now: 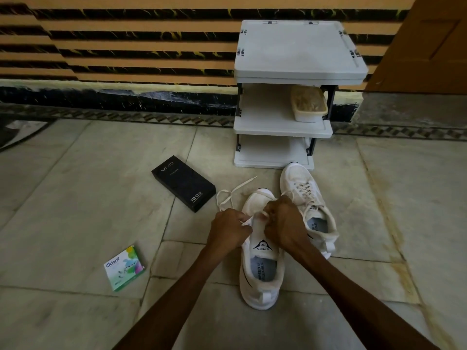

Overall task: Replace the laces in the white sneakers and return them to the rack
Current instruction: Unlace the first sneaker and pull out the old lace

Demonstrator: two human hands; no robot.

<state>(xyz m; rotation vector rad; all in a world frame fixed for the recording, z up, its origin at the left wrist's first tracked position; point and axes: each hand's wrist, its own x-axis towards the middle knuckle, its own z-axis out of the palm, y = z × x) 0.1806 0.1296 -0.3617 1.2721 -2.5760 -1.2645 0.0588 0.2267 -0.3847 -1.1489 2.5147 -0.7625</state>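
You are working on the near sneaker (262, 274), which is standing on the floor (75, 198) just in front of you, toe pointing to the rack (298, 54). Both hands are closed narrow over its eyelet part. Your right hand (283, 223) is pinching the lace (228, 195) at the eyelets. Your left hand (228, 229) is gripping it at the left edge of the upper, and from there the loose part is running out in a loop, far and left, toward the black box (184, 183). The second sneaker (303, 188) is lying just beside on the right, a little farther, laces already in, its toe near the foot of the rack.

I think some things could go wrong here. Nothing is pressing the shoe down, so a strong pull could be tipping it against its neighbour. Your fingers are hiding the eyelets, so you could be missing one hole. The flat lace could be twisting if you are not turning it while you are feeding it. The long free end could be catching under your arm.

The floor is pale stone slabs with open joints, a little stained. A green box (125, 267) is lying near on the left. The rack is white with three shelves, standing at a wall of orange and black stripes, and a container (309, 107) is sitting on its middle shelf.
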